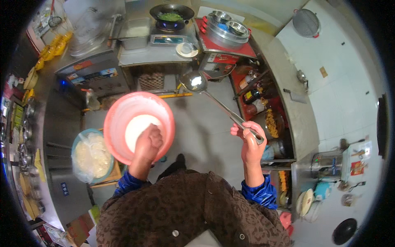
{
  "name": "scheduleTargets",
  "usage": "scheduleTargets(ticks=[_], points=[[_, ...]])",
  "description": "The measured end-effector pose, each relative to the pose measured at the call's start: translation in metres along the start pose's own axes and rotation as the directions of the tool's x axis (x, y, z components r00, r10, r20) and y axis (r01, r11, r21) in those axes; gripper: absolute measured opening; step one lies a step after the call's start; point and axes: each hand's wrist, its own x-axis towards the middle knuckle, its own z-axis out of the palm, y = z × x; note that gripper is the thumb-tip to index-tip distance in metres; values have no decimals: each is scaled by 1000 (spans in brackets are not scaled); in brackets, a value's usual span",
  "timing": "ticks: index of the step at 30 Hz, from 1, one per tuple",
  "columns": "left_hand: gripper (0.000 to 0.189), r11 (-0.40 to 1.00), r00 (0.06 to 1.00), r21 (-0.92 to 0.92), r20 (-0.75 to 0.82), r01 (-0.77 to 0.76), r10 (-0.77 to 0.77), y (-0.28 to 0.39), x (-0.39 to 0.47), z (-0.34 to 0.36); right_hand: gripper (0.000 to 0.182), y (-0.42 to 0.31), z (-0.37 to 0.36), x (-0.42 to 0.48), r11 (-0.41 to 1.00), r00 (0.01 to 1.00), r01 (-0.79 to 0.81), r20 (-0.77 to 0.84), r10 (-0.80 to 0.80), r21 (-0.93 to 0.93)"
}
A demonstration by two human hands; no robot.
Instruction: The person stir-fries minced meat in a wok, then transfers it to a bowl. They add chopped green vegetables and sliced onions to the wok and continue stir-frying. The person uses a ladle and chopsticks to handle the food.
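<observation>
A pink plastic bucket (111,129) with white contents (140,125) is before me on the left. My left hand (149,140) is over its near right part, fingers curled; whether they grip the bucket or something small is hidden. My right hand (251,140) is closed around the handle end of a large metal ladle (196,81). The ladle's long handle slants up and left, with its shiny bowl to the right of the bucket and above the floor. A teal basin (75,148) holding pale, plastic-covered contents stands left of the bucket.
A wok (188,14) with green food sits over a lit flame at the back. Beside it are a metal container (135,43) and stacked metal pans (228,38). Shelves with bottles (251,96) and a counter edge (304,123) run along the right; a steel cabinet (63,123) is at left.
</observation>
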Motion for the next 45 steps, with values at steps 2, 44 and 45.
scheduleTargets(ticks=[2,44,45], points=[[35,995,995,-18,-30,-98,97,3,25,30,17,1,-14,41,999,999,-41,-21,42,7],[34,963,941,46,-208,-264,268,169,529,177,25,233,207,868,886,835,-157,421,355,-437],[36,960,931,91,-236,-265,279,172,541,189,25,228,213,873,861,825,-151,418,380,-485]])
